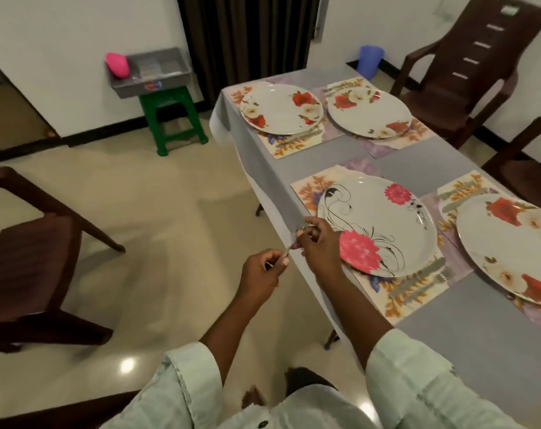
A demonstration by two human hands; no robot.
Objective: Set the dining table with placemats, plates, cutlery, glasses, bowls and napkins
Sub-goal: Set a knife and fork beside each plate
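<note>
Both my hands pinch thin metal cutlery (294,241) just left of the nearest plate (377,224): left hand (261,274) fingers clamped on the handles, right hand (318,243) at the heads. Light, stiff, slick; hold mid-handle.

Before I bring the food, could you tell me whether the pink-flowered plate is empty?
Empty. The pink-flowered plate shows only its printed flowers and swirls; nothing lies on it.

No readable text, red-and-blue sticker on grey tray (151,85) too blurred to read
</note>
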